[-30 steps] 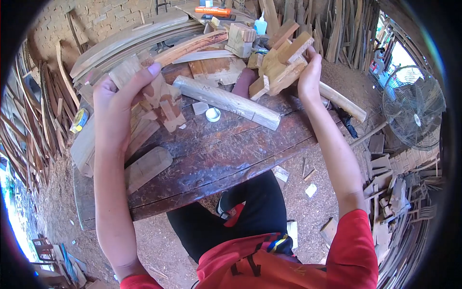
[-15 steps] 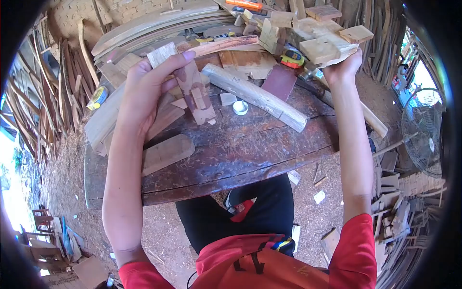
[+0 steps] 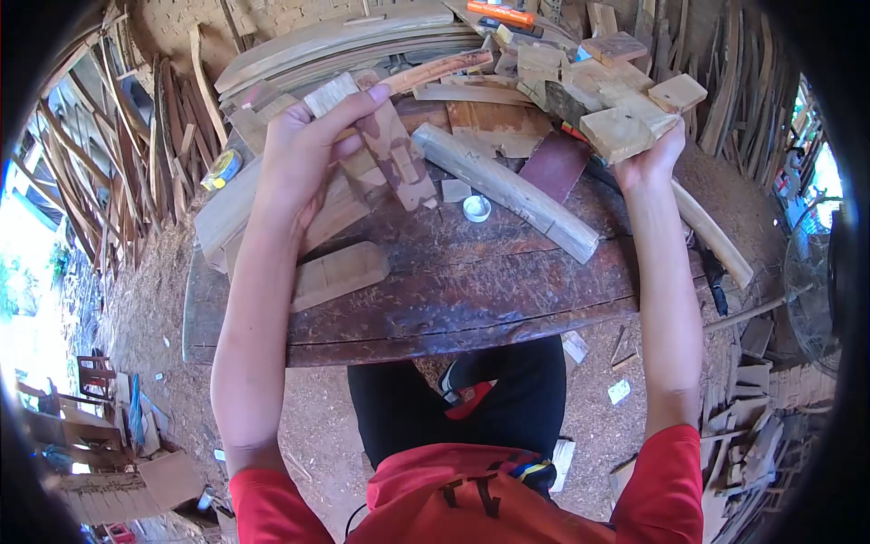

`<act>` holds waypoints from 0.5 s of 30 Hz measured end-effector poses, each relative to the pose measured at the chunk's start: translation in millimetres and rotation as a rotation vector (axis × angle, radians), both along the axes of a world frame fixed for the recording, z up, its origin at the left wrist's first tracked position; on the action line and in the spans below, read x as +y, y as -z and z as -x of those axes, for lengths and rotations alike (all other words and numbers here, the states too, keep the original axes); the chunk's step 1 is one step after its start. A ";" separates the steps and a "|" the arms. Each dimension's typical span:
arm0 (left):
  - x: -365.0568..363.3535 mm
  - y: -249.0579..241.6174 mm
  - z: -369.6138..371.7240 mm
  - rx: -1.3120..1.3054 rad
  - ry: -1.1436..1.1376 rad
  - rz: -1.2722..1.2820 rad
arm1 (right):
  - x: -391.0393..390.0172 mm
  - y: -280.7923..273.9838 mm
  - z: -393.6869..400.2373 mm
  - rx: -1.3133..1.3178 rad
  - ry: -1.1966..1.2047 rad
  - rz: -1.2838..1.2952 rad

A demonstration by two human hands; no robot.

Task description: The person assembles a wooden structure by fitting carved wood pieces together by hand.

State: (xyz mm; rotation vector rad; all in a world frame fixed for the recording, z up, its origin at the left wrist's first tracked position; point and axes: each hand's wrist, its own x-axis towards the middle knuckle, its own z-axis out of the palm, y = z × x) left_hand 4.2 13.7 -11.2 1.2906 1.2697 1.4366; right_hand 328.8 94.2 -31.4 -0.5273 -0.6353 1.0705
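My left hand is closed on a wooden piece with a slot and dark patches, above the left part of the dark bench. A curved reddish stick extends to the right from behind its fingers. At the upper right my right hand grips a wooden assembly of several joined blocks, its fingers partly hidden underneath. Between the hands lies a long pale wooden bar, with a small white round container beside it. A board with a rounded end rests below my left hand.
A tape measure lies at the bench's left. Stacked curved boards and an orange tool are at the back. Wood strips lean on both sides, and a fan stands at the right.
The view has shifted, so the bench appears further right. The wooden assembly in my right hand has tilted and come lower, now covering the tape measure behind it. Both hands keep their grip.
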 end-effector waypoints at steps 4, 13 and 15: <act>8.0 1.1 -3.9 0.057 0.037 -0.021 | -3.2 -1.6 -1.9 0.044 0.004 0.015; 32.8 -12.0 2.2 0.041 0.155 0.208 | -2.3 1.2 -5.4 0.070 -0.079 -0.005; 38.6 -14.0 3.9 -0.008 0.172 0.243 | -2.0 0.8 -5.5 0.087 -0.087 -0.013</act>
